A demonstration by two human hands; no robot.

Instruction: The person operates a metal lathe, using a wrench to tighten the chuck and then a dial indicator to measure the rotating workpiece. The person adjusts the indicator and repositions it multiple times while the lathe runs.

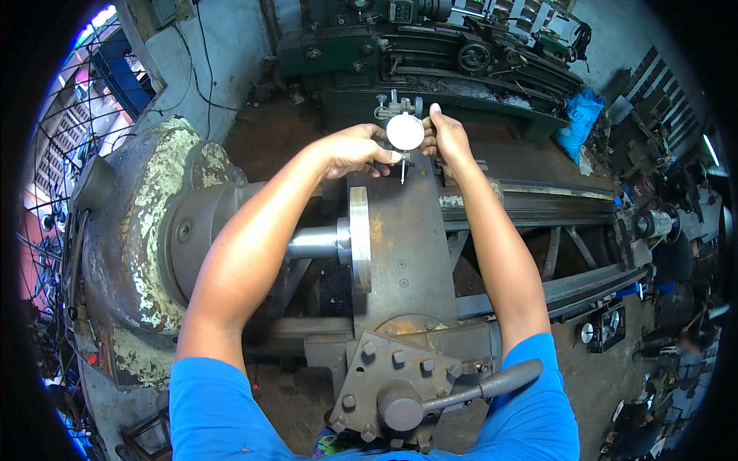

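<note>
A dial indicator (405, 132) with a round white face is held up over the far end of the lathe's cross slide (403, 230). Its thin plunger points down, and metal clamp fittings (395, 105) show behind its top. My left hand (355, 152) is closed at its lower left, thumb against the stem. On the other side, my right hand (447, 140) has its fingers curled at the dial's right edge, thumb raised. Nearer to me, a shiny round metal disc (360, 240) stands on edge at the end of a steel shaft (314, 242) coming from the chuck (204, 230).
Below my hands sits a square tool post (369, 384) with bolts and a long lever handle (511, 379). Lathe bed rails (546, 296) run to the right. Behind stands a green lathe (338, 58), with a blue plastic bag (580, 123) by its right end.
</note>
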